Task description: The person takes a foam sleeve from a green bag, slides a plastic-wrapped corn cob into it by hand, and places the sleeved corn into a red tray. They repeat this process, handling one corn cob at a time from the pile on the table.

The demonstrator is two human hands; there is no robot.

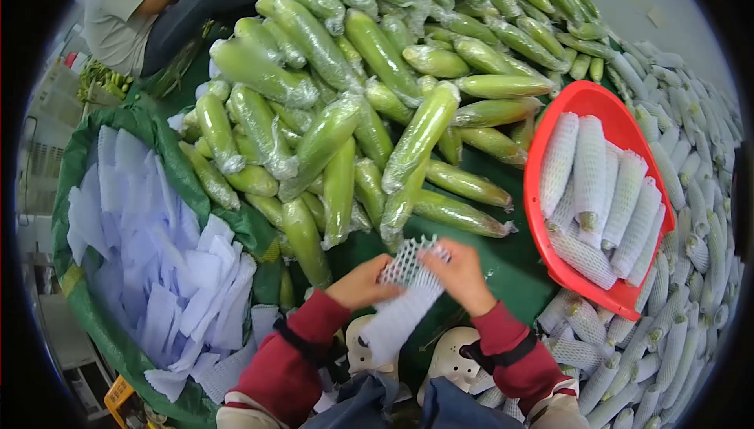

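Note:
Between my two hands is a white foam net sleeve, (399,315) its upper end stretched so the mesh shows and its lower end hanging down flat. My left hand (363,282) grips the left side of the mesh end. On the right side, my right hand (463,274) has its fingers closed on the same sleeve. Just beyond the hands lies a big pile of long green vegetables (420,138) in clear film, looking like corn in the husk. To the left, a green sack (102,327) holds many flat foam net sleeves (161,248).
At right, a red plastic basin (538,193) holds several net-sleeved vegetables (589,170). More sleeved ones (683,272) are heaped beyond and below it. A green sheet (463,252) covers the floor. Another person (122,17) sits at upper left. My light clogs (452,358) are below.

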